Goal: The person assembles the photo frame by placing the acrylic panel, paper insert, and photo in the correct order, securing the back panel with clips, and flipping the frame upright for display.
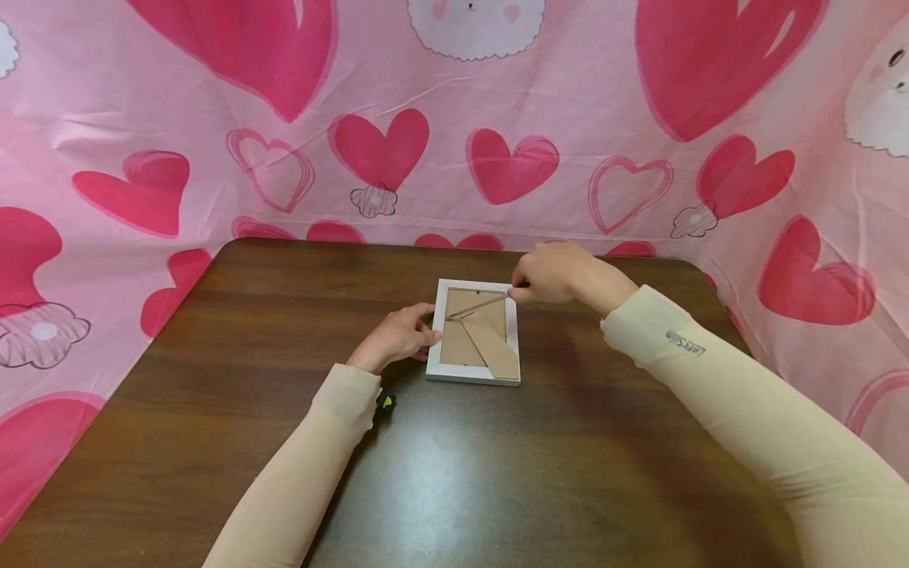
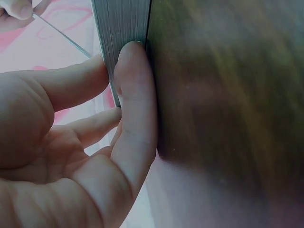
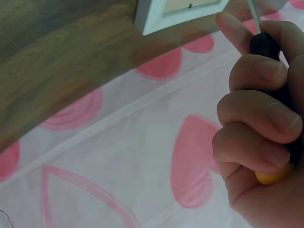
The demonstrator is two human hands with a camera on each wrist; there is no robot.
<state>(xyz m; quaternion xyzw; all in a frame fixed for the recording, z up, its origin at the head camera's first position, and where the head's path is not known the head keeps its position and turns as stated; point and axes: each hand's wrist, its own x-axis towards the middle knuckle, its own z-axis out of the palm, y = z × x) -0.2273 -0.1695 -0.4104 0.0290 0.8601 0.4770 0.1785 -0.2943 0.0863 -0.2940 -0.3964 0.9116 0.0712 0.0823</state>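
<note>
A white picture frame (image 1: 469, 374) lies face down on the table, its brown backing board (image 1: 454, 347) and slanted easel-back stand (image 1: 491, 343) facing up. My left hand (image 1: 399, 335) holds the frame's left edge. In the left wrist view, fingers (image 2: 135, 90) lie against the frame's side (image 2: 121, 23). My right hand (image 1: 557, 272), above the upper right corner, grips a screwdriver (image 3: 265, 46) with a black and yellow handle. Its thin metal shaft (image 1: 479, 305) slants across the backing, the tip at the inner left edge, near the top of the stand.
The brown wooden table (image 1: 234, 379) spreads around the frame. A pink cloth with hearts (image 1: 383, 150) hangs behind and beside it. Next to the left cuff is a small black object with a yellow mark (image 1: 387, 401).
</note>
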